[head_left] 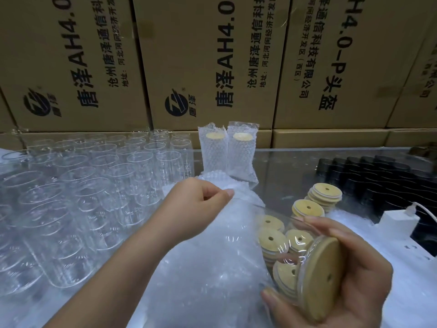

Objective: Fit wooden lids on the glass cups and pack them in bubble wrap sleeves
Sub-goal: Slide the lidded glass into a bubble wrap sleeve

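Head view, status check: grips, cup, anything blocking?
Copy: left grip pinches edge of top bubble wrap sleeve; right grip holds lidded glass cup on its side, not yet sleeved; nothing between cup and sleeve.

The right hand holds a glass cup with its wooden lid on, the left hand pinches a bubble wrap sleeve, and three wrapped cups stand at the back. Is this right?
Wrong count: the head view shows two wrapped cups at the back, not three. The right hand does hold the lidded glass cup; the left hand pinches the sleeve.
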